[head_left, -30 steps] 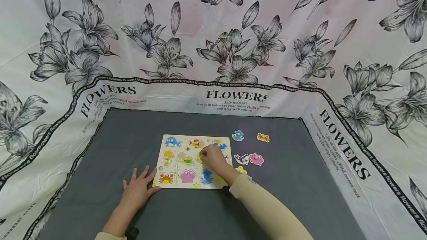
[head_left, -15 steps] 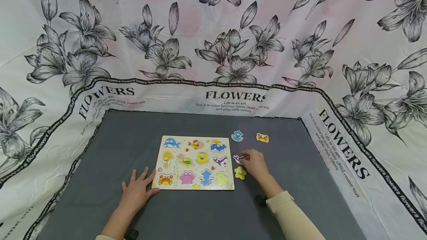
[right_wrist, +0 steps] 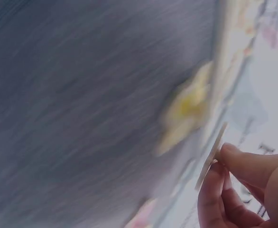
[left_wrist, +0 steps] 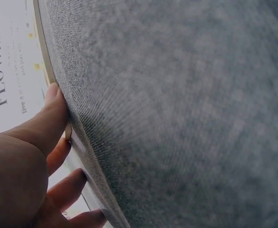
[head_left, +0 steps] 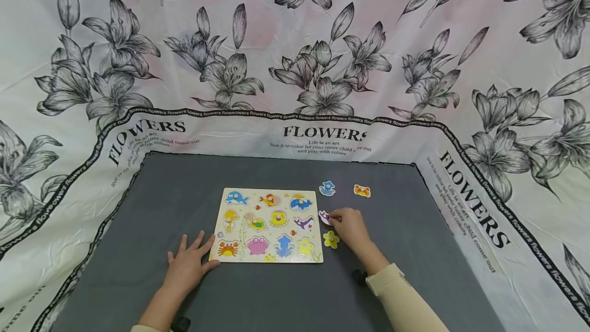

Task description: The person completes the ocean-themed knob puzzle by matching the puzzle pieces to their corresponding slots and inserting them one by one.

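A cream puzzle board [head_left: 271, 227] with several sea-animal shapes lies on the grey tabletop. My left hand [head_left: 186, 264] rests at its near left corner with spread fingers; in the left wrist view, the left thumb [left_wrist: 53, 107] touches the board's edge. Off the board's right side, my right hand [head_left: 351, 227] pinches a purple-and-white puzzle piece [head_left: 324, 217] between thumb and finger. The right wrist view shows that piece [right_wrist: 210, 159] edge-on, raised off the table. Just nearer lies a yellow star piece [head_left: 331, 240], blurred in the right wrist view.
Beyond the right hand lie a blue piece [head_left: 327, 188] and an orange crab piece [head_left: 362, 191]. A pink piece [right_wrist: 141, 216] shows at the bottom of the right wrist view; the hand hides it from the head camera. Flower-printed cloth [head_left: 322, 137] surrounds the tabletop.
My right hand has left the middle of the board, where a yellow octopus shape now shows, and taken the purple piece, shifting it slightly left. The left hand has stayed in place.
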Motion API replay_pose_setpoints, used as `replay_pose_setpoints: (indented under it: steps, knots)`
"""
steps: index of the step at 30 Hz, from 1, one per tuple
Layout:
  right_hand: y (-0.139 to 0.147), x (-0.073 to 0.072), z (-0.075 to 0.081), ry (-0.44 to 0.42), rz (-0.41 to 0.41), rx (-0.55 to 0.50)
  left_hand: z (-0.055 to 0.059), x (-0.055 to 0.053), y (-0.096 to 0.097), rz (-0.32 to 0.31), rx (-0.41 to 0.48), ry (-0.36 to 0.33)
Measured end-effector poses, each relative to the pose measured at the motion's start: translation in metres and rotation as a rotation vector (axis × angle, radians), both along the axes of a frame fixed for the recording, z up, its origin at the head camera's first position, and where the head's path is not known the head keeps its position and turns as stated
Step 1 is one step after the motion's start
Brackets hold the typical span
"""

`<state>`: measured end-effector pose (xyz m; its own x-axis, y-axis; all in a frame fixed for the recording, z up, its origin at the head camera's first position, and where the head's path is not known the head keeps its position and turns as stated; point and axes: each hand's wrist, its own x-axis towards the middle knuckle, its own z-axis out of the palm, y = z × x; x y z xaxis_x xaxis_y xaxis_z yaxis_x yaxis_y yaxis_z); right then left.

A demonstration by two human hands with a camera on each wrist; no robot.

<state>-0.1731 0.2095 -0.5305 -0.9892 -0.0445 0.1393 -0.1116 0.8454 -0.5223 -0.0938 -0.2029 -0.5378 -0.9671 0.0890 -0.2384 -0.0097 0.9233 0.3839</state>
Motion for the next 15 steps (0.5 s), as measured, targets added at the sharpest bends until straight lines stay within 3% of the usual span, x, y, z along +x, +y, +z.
replay_pose_setpoints:
  steps: [5, 10, 15]
  knots:
    - [-0.027, 0.004, 0.008, -0.061, 0.088, -0.053, 0.000, 0.001, 0.000, 0.000, 0.007, 0.000]
    - [-0.047, 0.003, 0.000, -0.141, 0.122, -0.021, 0.000, 0.002, 0.001, -0.003, 0.012, -0.003]
    - [-0.055, -0.003, -0.004, -0.169, 0.132, 0.012, -0.003, 0.002, 0.000, -0.005, 0.015, 0.010]
